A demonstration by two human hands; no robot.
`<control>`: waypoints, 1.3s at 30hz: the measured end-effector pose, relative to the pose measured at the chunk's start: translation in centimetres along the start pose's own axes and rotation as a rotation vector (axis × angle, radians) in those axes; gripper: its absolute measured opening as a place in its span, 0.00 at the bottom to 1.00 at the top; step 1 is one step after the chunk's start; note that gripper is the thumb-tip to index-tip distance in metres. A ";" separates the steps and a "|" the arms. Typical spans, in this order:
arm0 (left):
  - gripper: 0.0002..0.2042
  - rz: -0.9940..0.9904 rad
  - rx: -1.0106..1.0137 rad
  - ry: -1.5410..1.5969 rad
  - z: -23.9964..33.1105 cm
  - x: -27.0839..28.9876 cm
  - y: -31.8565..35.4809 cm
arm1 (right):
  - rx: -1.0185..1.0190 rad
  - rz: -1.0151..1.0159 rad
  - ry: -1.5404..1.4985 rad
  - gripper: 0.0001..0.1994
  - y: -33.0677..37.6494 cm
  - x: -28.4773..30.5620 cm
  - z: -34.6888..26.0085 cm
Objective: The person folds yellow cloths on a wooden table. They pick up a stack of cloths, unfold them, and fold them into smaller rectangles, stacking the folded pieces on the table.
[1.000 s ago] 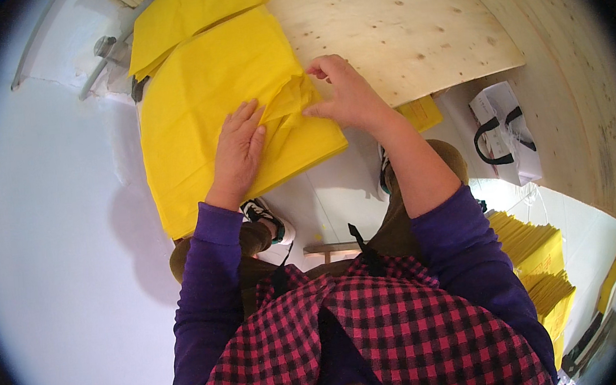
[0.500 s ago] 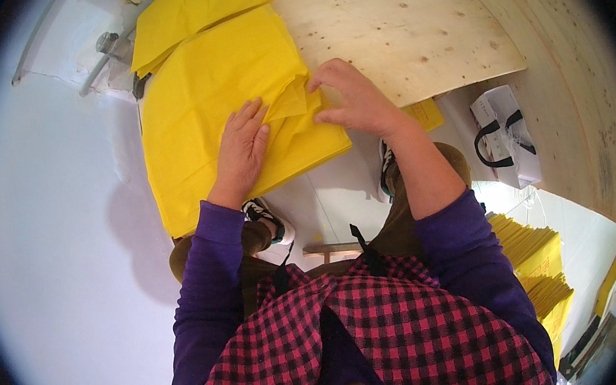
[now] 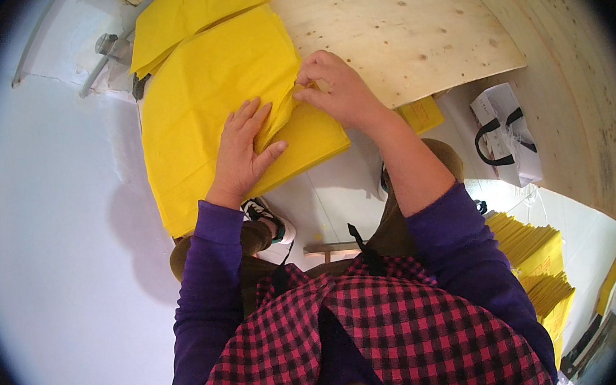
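Observation:
A stack of thin yellow fabric-like sheets (image 3: 206, 92) lies at the near left of the plywood table. My left hand (image 3: 244, 154) rests on the stack with its fingers spread and its thumb pointing right. Right of it, my right hand (image 3: 340, 92) pinches the edge of the top sheet between thumb and fingers. That edge is lifted and folded back toward my left hand, and the flat layers beneath it show. Behind this stack lies a second yellow stack (image 3: 200, 13).
Plywood (image 3: 396, 26) spreads to the right of the stacks. Below its edge stand a white bag with black handles (image 3: 502, 134) and a small yellow folded piece (image 3: 422, 114). Bundles of yellow folded pieces (image 3: 533, 254) stand at lower right. A white wall (image 3: 58, 234) is on the left.
My right hand has moved slightly left and up and closed on the sheet's edge, raising it. The left thumb has spread away from the fingers.

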State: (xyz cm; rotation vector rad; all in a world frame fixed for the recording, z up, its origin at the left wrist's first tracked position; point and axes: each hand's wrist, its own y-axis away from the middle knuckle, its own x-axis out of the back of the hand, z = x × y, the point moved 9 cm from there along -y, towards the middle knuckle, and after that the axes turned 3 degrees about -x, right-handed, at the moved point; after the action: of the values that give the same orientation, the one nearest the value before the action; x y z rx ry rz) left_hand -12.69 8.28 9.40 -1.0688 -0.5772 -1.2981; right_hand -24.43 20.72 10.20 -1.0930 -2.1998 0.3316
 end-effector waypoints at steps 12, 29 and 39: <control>0.20 0.024 0.142 0.201 -1.9 -0.2 0.4 | -0.158 0.044 -0.038 0.08 0.0 2.1 1.1; 0.18 0.035 0.134 0.234 -2.3 -0.2 0.3 | -0.189 -0.439 0.090 0.06 2.6 -0.9 1.8; 0.19 0.029 0.149 0.213 -2.2 -0.1 0.4 | -0.130 -0.349 0.085 0.05 1.8 -0.3 0.7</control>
State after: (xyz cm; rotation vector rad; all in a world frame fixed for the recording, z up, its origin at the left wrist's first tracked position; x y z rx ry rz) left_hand -12.83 6.41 8.23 -0.8023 -0.4873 -1.3031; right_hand -23.63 21.65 8.60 -0.7521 -2.3075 -0.0102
